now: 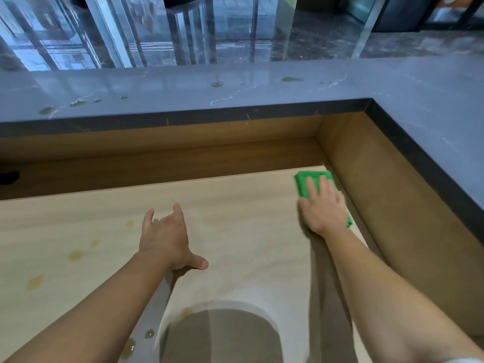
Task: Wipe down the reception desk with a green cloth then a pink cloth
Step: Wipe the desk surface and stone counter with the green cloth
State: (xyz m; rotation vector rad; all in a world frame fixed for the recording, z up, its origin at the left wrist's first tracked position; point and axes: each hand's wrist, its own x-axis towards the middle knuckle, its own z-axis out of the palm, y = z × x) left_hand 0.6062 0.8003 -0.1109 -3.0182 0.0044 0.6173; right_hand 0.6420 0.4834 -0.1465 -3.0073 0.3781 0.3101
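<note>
The light wood desk surface (235, 231) fills the lower half of the view. A folded green cloth (305, 183) lies in the desk's far right corner, and my right hand (323, 205) presses flat on it with straight fingers. My left hand (167, 237) hovers or rests over the middle of the desk, fingers spread and relaxed, holding nothing. Several yellowish spill spots (76, 254) mark the wood on the left. No pink cloth is in view.
A raised grey marble counter (235, 87) runs along the back and the right side (432, 121), with small greenish droplets (292, 79) on it. Brown wood walls (379, 184) close in the corner. A dark cable hole (9, 176) sits at the far left.
</note>
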